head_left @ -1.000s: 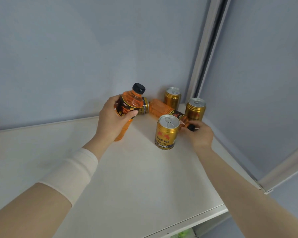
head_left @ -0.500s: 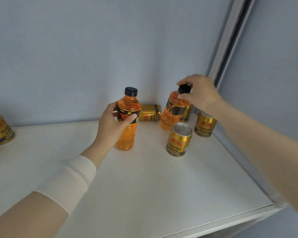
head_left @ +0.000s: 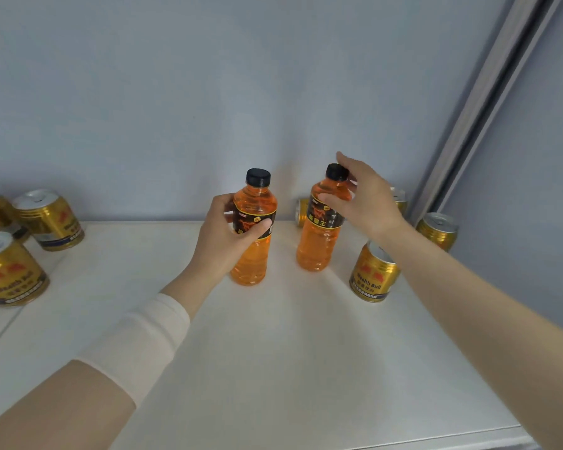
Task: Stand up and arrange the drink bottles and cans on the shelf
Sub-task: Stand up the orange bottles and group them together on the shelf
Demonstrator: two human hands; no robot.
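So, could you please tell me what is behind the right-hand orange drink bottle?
A gold can lies on its side by the back wall; the right-hand bottle covers most of it. Further right, the right hand hides most of a second gold can.

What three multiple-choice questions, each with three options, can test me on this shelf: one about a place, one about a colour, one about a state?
1. Where is the left hand?
A. on a can
B. on the label of the left bottle
C. on the shelf's front edge

2. What colour are both bottle caps?
A. black
B. white
C. red

3. How does the right bottle stand?
A. lying on its side
B. upside down
C. upright

Key:
1 B, its fingers wrap the dark label.
2 A, both caps look black.
3 C, its base is on the shelf and its cap is up.
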